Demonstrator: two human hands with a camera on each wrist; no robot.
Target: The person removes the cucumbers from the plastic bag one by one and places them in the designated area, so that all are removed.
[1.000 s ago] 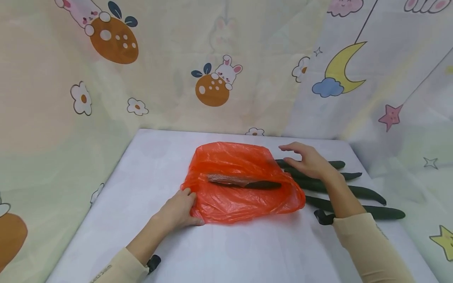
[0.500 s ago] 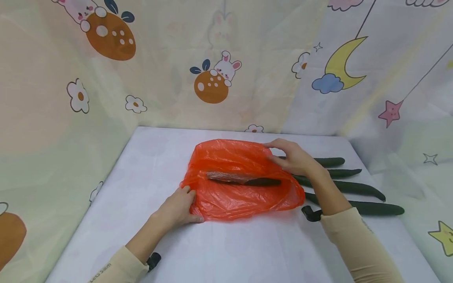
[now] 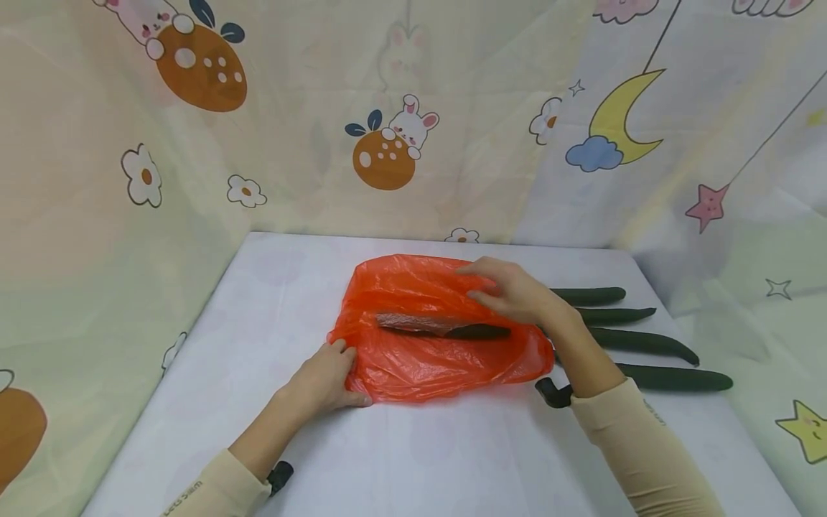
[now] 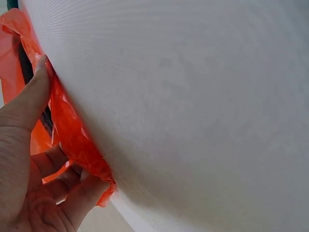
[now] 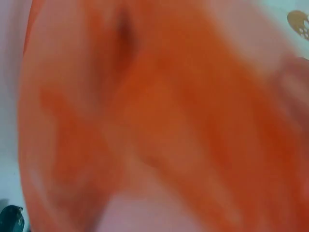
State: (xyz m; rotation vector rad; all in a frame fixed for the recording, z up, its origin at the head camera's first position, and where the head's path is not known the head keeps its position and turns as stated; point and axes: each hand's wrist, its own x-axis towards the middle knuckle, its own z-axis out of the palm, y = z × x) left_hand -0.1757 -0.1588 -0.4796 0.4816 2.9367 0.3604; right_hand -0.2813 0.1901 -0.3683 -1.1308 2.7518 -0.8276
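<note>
A red plastic bag [image 3: 426,370] lies spread on the table in the head view. A dark green cucumber [image 3: 478,332] lies in it, its left part under translucent plastic. At the bag's left end my left hand [image 3: 323,380] grips the plastic; the left wrist view shows the thumb along one side and bent fingers at the crumpled edge. My right hand [image 3: 510,291] is over the bag's upper right part, thumb and fingers curved and apart. Whether its fingertips touch the plastic cannot be told. The right wrist view is filled by the blurred bag.
Several loose cucumbers [image 3: 642,343] lie side by side on the right of the white table [image 3: 452,459], partly behind my right forearm. Cloth walls [image 3: 291,143] with cartoon prints rise at the back and sides.
My right hand has moved left from above the loose cucumbers to over the bag's upper right part. My left hand has stayed at the bag's left end.
</note>
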